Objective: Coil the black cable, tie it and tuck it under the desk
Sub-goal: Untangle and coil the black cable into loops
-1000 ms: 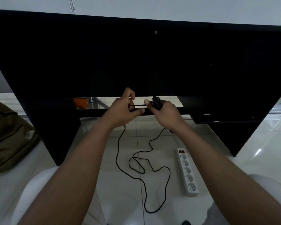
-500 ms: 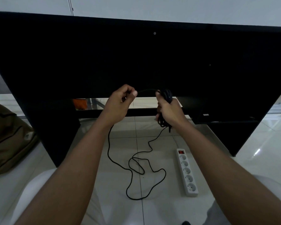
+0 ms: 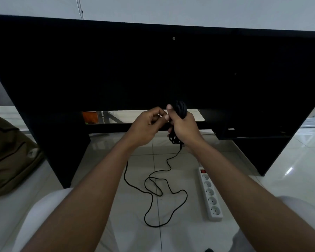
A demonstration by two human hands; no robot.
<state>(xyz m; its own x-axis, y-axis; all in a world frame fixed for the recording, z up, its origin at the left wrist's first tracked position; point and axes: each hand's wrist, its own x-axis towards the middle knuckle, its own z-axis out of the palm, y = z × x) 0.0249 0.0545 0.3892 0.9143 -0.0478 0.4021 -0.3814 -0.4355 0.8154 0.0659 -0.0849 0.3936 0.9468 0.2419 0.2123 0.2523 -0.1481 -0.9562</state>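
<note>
My right hand (image 3: 183, 126) grips a bundle of coiled black cable (image 3: 180, 108) in front of the black desk (image 3: 153, 70); loops stick out above and below the fist. My left hand (image 3: 148, 126) is closed on the cable strand, its fingertips touching my right thumb. The loose part of the black cable (image 3: 154, 186) hangs from under my hands and lies in tangled loops on the white tiled floor.
A white power strip (image 3: 210, 194) with a red switch lies on the floor to the right of the loose cable. A brown bag (image 3: 9, 157) sits at the left. An orange object (image 3: 89, 116) shows behind the desk's crossbar.
My left hand has moved right and down to meet my right hand, laying another loop onto the bundle. The loose cable on the floor has shifted.
</note>
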